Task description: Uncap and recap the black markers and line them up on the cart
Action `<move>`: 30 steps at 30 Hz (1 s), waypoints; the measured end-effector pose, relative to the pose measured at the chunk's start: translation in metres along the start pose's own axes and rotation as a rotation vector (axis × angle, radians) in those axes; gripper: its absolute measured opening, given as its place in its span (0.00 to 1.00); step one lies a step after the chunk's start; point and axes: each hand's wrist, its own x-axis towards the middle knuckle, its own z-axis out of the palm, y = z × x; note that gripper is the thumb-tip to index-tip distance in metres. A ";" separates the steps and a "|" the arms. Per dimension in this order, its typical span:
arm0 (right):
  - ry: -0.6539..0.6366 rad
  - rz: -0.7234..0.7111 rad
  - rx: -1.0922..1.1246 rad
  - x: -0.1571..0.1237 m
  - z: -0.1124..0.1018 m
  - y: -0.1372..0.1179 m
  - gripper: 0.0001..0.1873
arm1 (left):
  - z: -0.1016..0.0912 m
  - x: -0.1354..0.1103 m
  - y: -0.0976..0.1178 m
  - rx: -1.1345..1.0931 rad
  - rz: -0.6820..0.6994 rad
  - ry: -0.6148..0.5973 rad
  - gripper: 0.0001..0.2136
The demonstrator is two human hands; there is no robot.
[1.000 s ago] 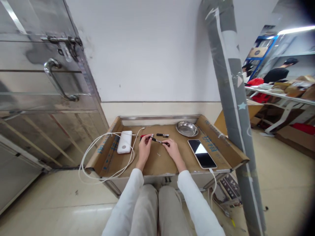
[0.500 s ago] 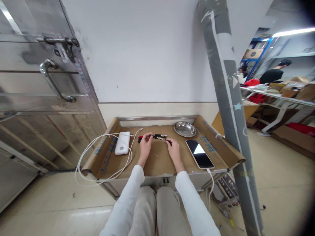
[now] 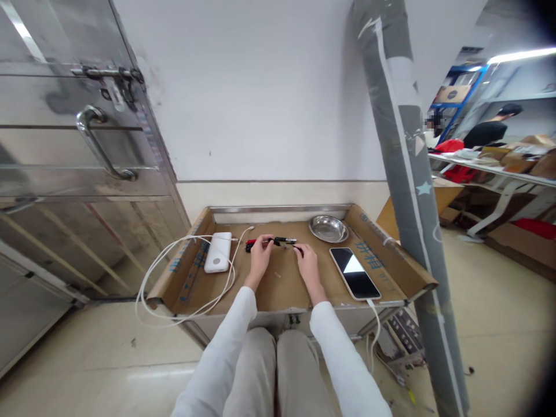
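- Black pen part [image 3: 277,242] is clamped in the fingers of the left hand [image 3: 259,257]; the right hand [image 3: 308,264], at its three o'clock, pinches a small dark piece [image 3: 297,249].
- More gap seems to show between the two than a second ago: probably separated, though too small to be sure.
- Beyond, at twelve o'clock, lies another pen [image 3: 286,240]; red pen [image 3: 251,241] at ten.
- Steel bowl [image 3: 329,230] at two, phone [image 3: 354,273] at four.

On the brown cardboard lining [image 3: 286,291], blue Chinese characters [image 3: 369,255], seemingly 拼箱, are printed at right; left-hand blue print [image 3: 175,265] is blurred.
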 end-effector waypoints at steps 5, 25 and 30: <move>-0.087 -0.029 -0.096 0.002 0.005 0.000 0.15 | -0.001 -0.005 -0.017 0.150 0.100 -0.108 0.07; -0.134 -0.090 -0.079 -0.002 0.007 0.003 0.13 | -0.047 -0.057 0.014 0.312 0.183 -0.535 0.23; -0.075 -0.046 -0.124 -0.004 0.006 0.007 0.15 | -0.040 -0.061 0.015 0.413 0.226 -0.542 0.07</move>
